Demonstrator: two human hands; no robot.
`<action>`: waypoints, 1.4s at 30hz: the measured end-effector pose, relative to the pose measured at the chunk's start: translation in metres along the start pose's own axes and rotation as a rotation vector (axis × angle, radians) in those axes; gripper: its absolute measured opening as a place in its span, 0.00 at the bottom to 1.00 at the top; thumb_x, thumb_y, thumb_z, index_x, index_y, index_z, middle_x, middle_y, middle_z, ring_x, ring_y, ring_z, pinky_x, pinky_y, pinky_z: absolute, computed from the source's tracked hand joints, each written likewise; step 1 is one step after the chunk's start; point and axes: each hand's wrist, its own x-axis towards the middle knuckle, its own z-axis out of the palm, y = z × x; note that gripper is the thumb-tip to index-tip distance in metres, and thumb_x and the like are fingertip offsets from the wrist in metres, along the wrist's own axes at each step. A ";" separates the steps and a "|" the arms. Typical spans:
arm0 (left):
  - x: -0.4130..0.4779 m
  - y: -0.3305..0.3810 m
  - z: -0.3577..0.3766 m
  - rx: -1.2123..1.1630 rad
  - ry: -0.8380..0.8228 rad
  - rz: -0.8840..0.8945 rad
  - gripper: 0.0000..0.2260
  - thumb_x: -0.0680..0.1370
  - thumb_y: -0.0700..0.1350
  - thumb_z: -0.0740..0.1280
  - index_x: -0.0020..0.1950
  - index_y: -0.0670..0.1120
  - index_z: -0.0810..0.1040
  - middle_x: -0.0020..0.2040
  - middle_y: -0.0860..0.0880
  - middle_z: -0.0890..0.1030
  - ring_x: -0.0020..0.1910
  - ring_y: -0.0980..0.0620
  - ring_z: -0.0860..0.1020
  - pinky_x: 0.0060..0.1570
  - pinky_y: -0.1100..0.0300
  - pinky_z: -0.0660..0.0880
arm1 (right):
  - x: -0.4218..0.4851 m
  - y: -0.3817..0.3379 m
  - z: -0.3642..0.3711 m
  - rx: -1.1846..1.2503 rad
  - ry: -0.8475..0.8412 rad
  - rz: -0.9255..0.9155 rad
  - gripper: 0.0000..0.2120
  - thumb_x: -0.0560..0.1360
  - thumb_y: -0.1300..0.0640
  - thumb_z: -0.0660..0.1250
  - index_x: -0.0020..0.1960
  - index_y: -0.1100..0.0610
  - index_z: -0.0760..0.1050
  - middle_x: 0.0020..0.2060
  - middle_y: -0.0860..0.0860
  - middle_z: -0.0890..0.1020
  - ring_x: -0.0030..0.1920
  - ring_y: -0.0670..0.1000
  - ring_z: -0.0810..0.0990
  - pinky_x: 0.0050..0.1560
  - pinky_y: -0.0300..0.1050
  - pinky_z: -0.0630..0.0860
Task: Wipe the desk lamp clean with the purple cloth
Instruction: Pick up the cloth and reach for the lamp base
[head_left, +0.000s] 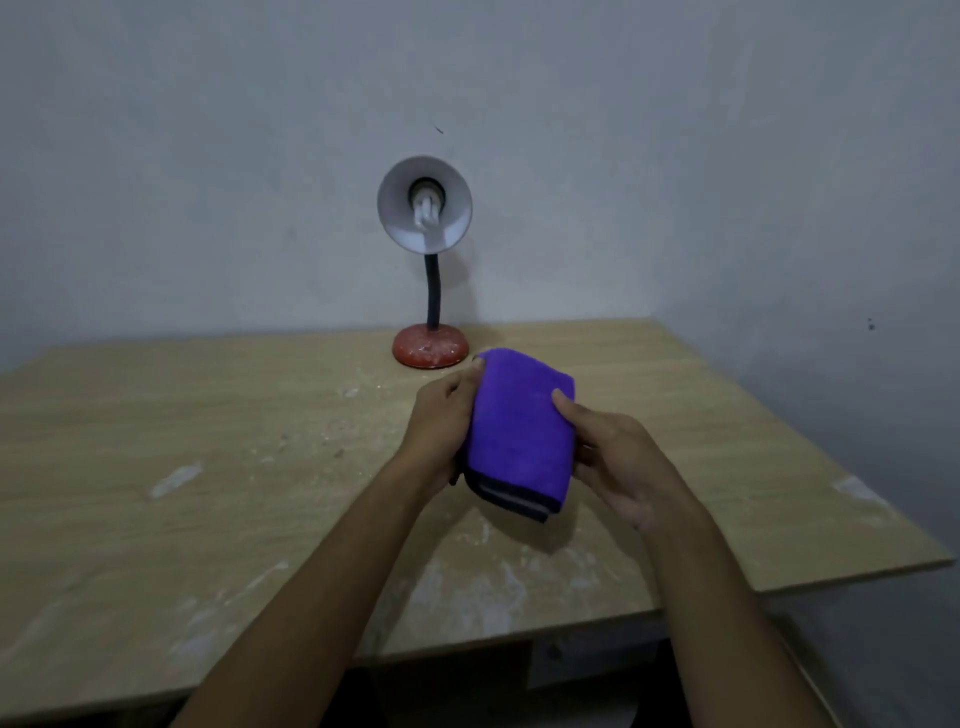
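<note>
A folded purple cloth (519, 436) with a dark hem is held above the wooden desk between both hands. My left hand (441, 426) grips its left edge, fingers curled underneath and the thumb at the top corner. My right hand (618, 462) pinches the right edge, thumb on top. The desk lamp (426, 208) stands at the back by the wall, just beyond the cloth. Its pale shade faces me with the bulb showing, on a black bendy neck and a red, dust-speckled base (430, 347).
The wooden desk (208, 467) carries white dust smears and crumbs, mostly in the middle and near the front. A grey wall closes the back and right side. The desk's right edge (852, 467) runs diagonally, with a drop beyond it.
</note>
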 end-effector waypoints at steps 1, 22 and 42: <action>0.003 0.000 -0.002 -0.096 0.025 -0.043 0.16 0.84 0.54 0.67 0.62 0.44 0.84 0.53 0.45 0.88 0.52 0.46 0.87 0.49 0.53 0.84 | 0.002 0.001 0.003 -0.003 -0.024 0.049 0.22 0.76 0.53 0.73 0.64 0.66 0.81 0.59 0.60 0.86 0.61 0.57 0.84 0.68 0.56 0.78; 0.166 -0.003 -0.114 0.578 0.165 0.037 0.08 0.80 0.46 0.74 0.57 0.45 0.83 0.50 0.51 0.84 0.48 0.56 0.80 0.54 0.57 0.74 | 0.173 -0.037 0.009 0.347 -0.060 0.093 0.19 0.80 0.43 0.67 0.54 0.58 0.86 0.55 0.57 0.84 0.57 0.57 0.82 0.65 0.53 0.76; 0.242 -0.029 -0.126 0.817 -0.012 0.039 0.39 0.62 0.56 0.86 0.70 0.57 0.73 0.57 0.62 0.75 0.53 0.62 0.77 0.45 0.73 0.70 | 0.330 0.001 0.031 -1.314 -0.397 -0.094 0.32 0.70 0.35 0.77 0.71 0.40 0.76 0.61 0.40 0.83 0.57 0.40 0.80 0.61 0.42 0.73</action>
